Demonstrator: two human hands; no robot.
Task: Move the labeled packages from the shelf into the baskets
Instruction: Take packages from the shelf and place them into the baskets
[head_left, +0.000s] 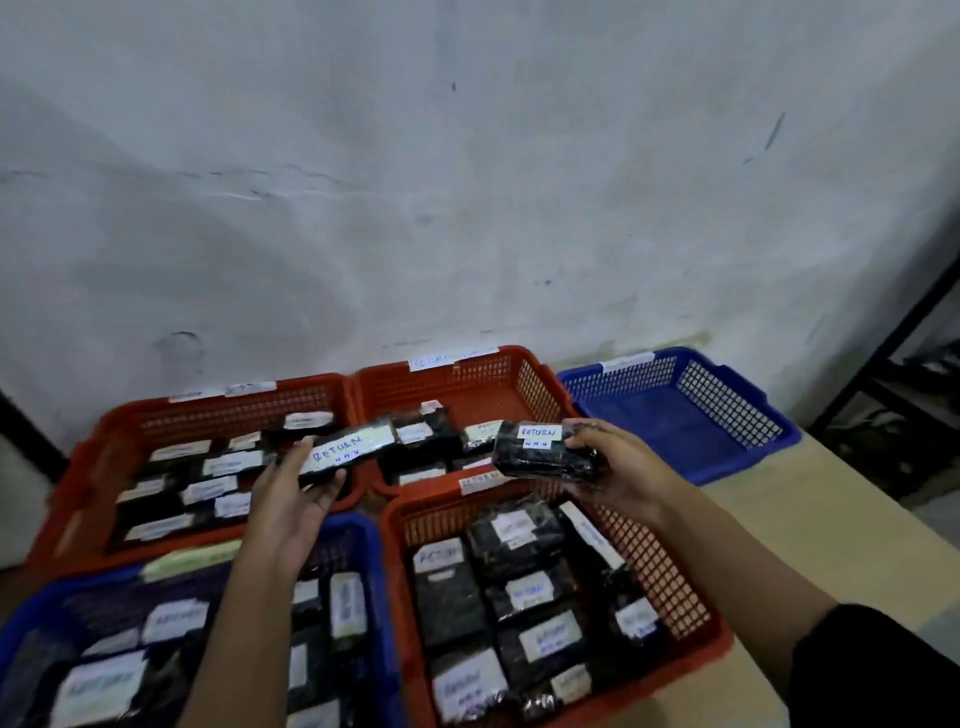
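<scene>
Both hands carrying RETURN packages over the baskets, sorting well underway.

Left hand (291, 493) grips a long black package (337, 451); right hand (618, 467) grips a stubbier black package (543, 449), both labels face up. Four baskets under and around the hands already hold many labeled packages: orange basket (670, 566) below the right hand looks fullest. Blue basket (727, 410) beyond the right hand has nothing visible inside. Shelf stock not visible, so remainder unknown.

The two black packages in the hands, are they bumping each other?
Apart. The head view shows the left package and the right package with basket contents visible between them.
</scene>
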